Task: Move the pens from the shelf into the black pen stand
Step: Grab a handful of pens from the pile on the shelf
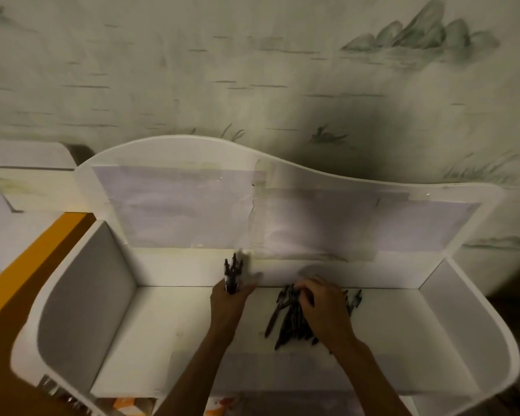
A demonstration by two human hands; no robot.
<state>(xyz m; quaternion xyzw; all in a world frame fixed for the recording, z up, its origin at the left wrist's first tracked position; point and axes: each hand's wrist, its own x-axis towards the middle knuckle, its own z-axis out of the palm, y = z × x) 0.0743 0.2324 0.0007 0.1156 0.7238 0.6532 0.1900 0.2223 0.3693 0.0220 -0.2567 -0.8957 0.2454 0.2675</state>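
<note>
So the left hand (pixel 229 298) grips a bunch of pens (pixel 233 273) upright, probably as a holding spot, while the right hand (pixel 320 304) curls over the loose pile (pixel 291 324) on the white shelf (pixel 150 334), pinching another. No black pen stand in view.

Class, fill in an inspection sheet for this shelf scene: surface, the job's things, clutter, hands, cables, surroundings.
Surface: white shelf with side walls and a curved back panel.
Job's things: loose pile of dark pens on the shelf; bundle of pens upright in the left hand; no pen stand in view.
Clutter: paper sheets taped to the back panel.
Hands: left hand grips the bundle; right hand rests on the pile, fingers curled among the pens.
Cables: nothing seen.
Surroundings: wall mural of hills and reeds; orange surface at left.
</note>
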